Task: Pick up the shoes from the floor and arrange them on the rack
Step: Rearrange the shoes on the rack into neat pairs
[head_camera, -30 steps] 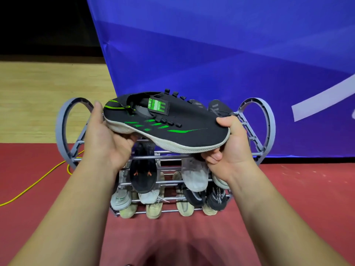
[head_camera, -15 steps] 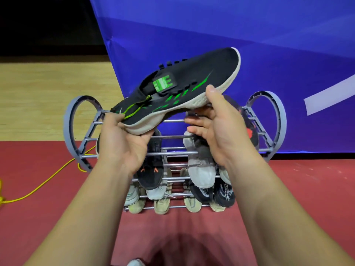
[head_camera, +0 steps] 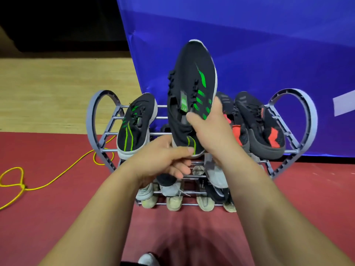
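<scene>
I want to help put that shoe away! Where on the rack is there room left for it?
On the top tier of the rack, bare bars show between the green-striped shoe at left and the black-and-red shoes at right, behind the held shoe that the left hand and right hand grip. The lower tiers are crowded with other shoes.

Both hands hold a black green-striped shoe (head_camera: 192,96) toe-up above the grey rack (head_camera: 99,120): right hand (head_camera: 209,131) grips its side, left hand (head_camera: 163,158) its heel.
</scene>
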Tool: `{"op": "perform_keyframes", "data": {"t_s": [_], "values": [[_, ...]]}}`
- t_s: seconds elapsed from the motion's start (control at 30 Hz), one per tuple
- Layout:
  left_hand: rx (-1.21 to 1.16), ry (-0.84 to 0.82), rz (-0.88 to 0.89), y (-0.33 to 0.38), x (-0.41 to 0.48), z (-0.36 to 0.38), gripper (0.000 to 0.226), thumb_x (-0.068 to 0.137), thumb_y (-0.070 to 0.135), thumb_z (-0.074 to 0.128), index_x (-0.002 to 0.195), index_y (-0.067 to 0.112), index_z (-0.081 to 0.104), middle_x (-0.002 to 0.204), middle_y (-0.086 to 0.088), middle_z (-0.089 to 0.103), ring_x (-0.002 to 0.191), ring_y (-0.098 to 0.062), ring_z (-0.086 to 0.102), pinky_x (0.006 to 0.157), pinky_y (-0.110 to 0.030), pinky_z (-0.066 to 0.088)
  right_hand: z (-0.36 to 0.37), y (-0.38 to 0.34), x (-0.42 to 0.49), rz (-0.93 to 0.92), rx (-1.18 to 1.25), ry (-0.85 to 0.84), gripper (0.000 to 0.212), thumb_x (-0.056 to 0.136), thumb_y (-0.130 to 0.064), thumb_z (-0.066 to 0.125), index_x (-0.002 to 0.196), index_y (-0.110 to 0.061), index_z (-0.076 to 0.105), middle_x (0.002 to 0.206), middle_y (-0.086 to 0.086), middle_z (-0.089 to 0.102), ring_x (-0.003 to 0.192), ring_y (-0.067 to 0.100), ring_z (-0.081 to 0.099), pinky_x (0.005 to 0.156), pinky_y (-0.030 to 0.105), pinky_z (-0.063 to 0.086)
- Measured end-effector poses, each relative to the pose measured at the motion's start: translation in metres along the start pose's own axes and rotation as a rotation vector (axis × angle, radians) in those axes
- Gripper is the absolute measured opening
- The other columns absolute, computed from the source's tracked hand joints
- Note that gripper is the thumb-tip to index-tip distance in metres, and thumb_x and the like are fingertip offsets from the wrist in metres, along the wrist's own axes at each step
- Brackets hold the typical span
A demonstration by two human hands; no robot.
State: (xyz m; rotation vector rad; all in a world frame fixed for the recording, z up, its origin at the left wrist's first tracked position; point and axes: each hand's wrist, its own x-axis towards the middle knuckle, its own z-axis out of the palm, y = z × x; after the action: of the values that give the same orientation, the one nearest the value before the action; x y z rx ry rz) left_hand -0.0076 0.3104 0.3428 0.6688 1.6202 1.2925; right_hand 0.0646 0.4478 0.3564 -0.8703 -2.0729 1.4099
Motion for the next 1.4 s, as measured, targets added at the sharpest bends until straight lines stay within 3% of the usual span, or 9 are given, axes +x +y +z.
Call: {"op": "perform_keyframes", "data": {"t_s": [0.1,0.2,0.27,0.43,0.5,0.6,0.8,1.1,1.4], "values": [[0.023,0.083,-0.050,-0.001,0.004,-0.009,0.036,0.094,0.040,0.066,0.100,0.005,0.062,0.078,-0.019,0.065,0.057,-0.027,0.062,0.044,-0.026,0.048,0.013,0.010,0.001,0.052,-0.167,-0.067,0.052,0.091,-0.040,0.053,0.139,-0.021,0.041,0.120,0.002,0.061,0.106,0.022,0.059,0.090,0.040,0.048],[0.398,0.216,-0.094,-0.003,0.000,-0.016,0.068,0.080,0.072,0.064,0.077,0.003,0.064,0.063,-0.018,0.067,0.052,-0.025,0.055,0.050,-0.028,0.042,0.023,0.015,0.003,0.093,-0.138,-0.046,0.005,0.098,-0.021,0.048,0.102,-0.023,0.046,0.082,-0.007,0.050,0.075,0.013,0.048,0.063,0.032,0.036],[0.652,0.388,-0.050,-0.002,-0.003,-0.021,0.066,0.077,0.071,0.067,0.069,0.006,0.061,0.054,-0.004,0.063,0.046,-0.015,0.053,0.051,-0.025,0.040,0.032,0.022,0.006,0.092,-0.158,-0.015,0.007,0.096,-0.016,0.045,0.091,-0.020,0.047,0.076,-0.006,0.052,0.071,0.020,0.048,0.056,0.031,0.032],[0.598,0.852,0.321,0.000,-0.012,-0.051,0.016,0.081,0.041,0.071,0.087,0.030,0.062,0.069,0.009,0.059,0.066,-0.011,0.057,0.061,-0.030,0.045,0.044,0.029,0.008,0.127,-0.314,-0.038,0.034,0.090,-0.048,0.046,0.107,-0.019,0.055,0.092,0.003,0.066,0.098,0.033,0.060,0.087,0.045,0.050],[0.624,0.959,0.371,-0.007,-0.012,-0.069,0.030,0.079,0.040,0.071,0.106,0.033,0.059,0.093,0.011,0.060,0.089,-0.013,0.058,0.078,-0.035,0.049,0.043,0.028,0.006,0.144,-0.351,-0.071,0.050,0.086,-0.065,0.045,0.110,-0.022,0.054,0.102,0.001,0.065,0.112,0.032,0.053,0.098,0.051,0.047],[0.702,0.874,0.193,-0.019,-0.013,-0.087,0.080,0.068,0.051,0.077,0.137,0.026,0.045,0.131,0.004,0.055,0.125,-0.021,0.049,0.105,-0.043,0.043,0.040,0.026,0.001,0.112,-0.363,-0.106,0.071,0.077,-0.081,0.045,0.121,-0.025,0.051,0.121,0.000,0.061,0.128,0.030,0.042,0.106,0.054,0.040],[0.478,0.599,0.030,-0.031,-0.019,-0.098,0.080,0.063,0.056,0.087,0.126,0.036,0.043,0.112,0.023,0.065,0.105,-0.006,0.064,0.094,-0.034,0.050,0.023,0.028,-0.009,0.006,-0.460,-0.351,0.125,0.069,-0.060,0.084,0.160,-0.030,0.004,0.159,-0.002,0.032,0.149,0.024,0.023,0.105,0.035,0.030],[0.539,0.565,0.009,-0.035,-0.017,-0.098,0.094,0.063,0.050,0.090,0.141,0.031,0.040,0.126,0.016,0.061,0.110,-0.010,0.060,0.094,-0.033,0.047,0.039,0.040,-0.002,-0.118,-0.387,-0.273,0.116,0.052,-0.070,0.084,0.147,-0.041,0.023,0.133,-0.016,0.058,0.127,0.019,0.052,0.104,0.047,0.048],[0.536,0.497,0.043,-0.039,-0.019,-0.104,0.090,0.057,0.046,0.090,0.133,0.040,0.044,0.116,0.025,0.066,0.104,0.002,0.065,0.097,-0.038,0.053,0.057,0.039,0.000,-0.156,-0.414,-0.195,0.129,0.054,-0.077,0.076,0.157,-0.035,0.011,0.142,-0.019,0.055,0.134,0.018,0.050,0.120,0.058,0.022]]}}
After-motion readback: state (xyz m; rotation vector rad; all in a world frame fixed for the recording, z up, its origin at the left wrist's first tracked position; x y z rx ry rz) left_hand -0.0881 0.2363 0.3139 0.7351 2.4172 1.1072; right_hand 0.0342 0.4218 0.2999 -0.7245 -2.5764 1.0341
